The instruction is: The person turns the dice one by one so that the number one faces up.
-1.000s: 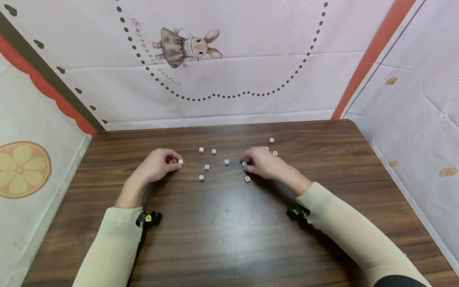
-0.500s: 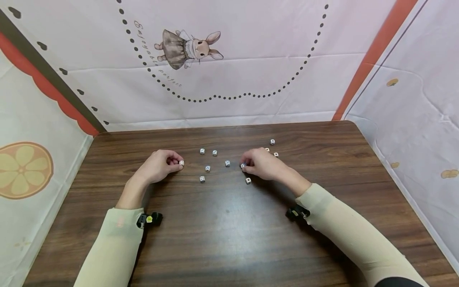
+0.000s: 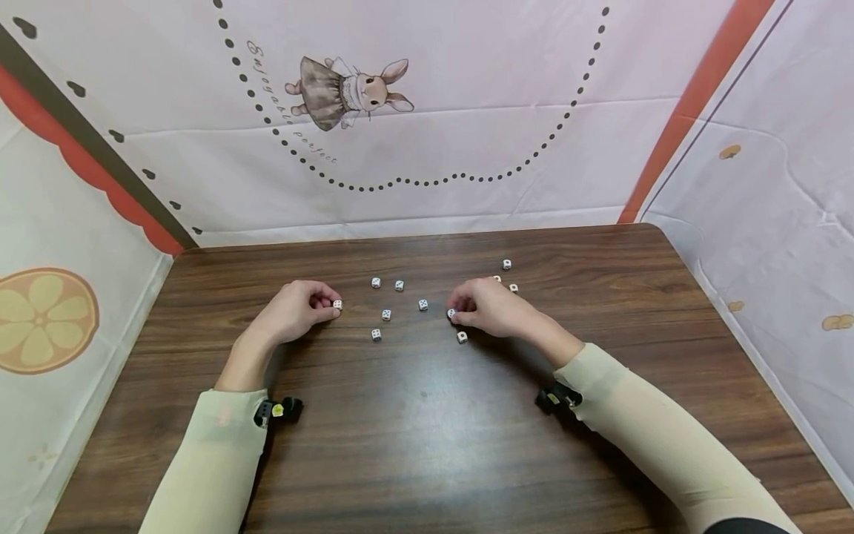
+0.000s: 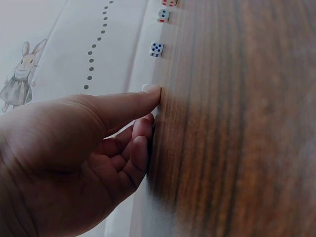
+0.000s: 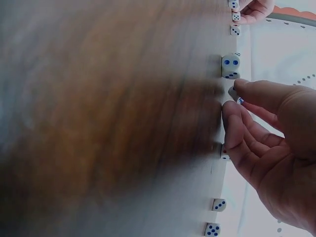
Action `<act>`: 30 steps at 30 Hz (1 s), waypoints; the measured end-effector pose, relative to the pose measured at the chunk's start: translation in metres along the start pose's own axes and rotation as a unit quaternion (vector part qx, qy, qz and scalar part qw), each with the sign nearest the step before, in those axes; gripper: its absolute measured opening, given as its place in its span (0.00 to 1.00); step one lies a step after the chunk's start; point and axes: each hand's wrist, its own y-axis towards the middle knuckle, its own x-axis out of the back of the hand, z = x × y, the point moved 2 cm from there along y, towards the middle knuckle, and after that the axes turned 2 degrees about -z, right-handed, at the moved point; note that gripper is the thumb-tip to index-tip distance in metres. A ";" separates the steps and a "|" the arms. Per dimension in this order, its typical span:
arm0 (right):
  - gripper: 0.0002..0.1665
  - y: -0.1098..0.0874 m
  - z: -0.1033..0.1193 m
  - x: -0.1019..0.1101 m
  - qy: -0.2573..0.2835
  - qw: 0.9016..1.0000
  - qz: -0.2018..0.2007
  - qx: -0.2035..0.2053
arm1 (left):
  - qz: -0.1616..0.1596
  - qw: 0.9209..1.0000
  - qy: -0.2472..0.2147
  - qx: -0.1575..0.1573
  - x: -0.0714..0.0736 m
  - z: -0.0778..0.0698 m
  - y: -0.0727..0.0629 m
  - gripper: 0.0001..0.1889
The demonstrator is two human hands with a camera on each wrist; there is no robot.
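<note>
In the head view my left hand (image 3: pixel 296 310) pinches a white die (image 3: pixel 337 305) between thumb and fingers, low over the brown table (image 3: pixel 414 445). The thumb hides most of this die in the left wrist view. On the other side, thumb and fingers of my right hand (image 3: pixel 492 306) grip another white die (image 3: pixel 451 314). In the right wrist view that held die (image 5: pixel 236 95) looks tilted. A loose die (image 3: pixel 462 337) lies just in front of the right hand, and one more die (image 3: pixel 423 305) sits to its left.
Between the hands several white dice lie scattered, among them a die (image 3: pixel 387 315) and a nearer die (image 3: pixel 376 335). Beyond the right hand are a far die (image 3: pixel 507 264) and its neighbouring die (image 3: pixel 514 288). A printed cloth (image 3: pixel 467 148) hangs behind the table.
The die in my right hand has turned and shows a different face; it sits slightly lower and further left. The left hand and the loose dice have stayed in place.
</note>
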 end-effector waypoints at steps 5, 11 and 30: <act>0.03 -0.002 0.000 0.002 0.002 1.000 -0.003 -0.004 | 0.000 1.000 0.000 0.001 -0.001 0.001 0.001 0.07; 0.04 -0.002 -0.002 0.002 -0.007 1.000 -0.005 -0.004 | 0.000 1.000 0.001 0.005 -0.001 0.003 0.001 0.06; 0.16 -0.003 -0.003 0.003 -0.013 0.999 0.009 0.044 | 0.004 1.000 0.001 0.003 -0.002 0.005 0.002 0.06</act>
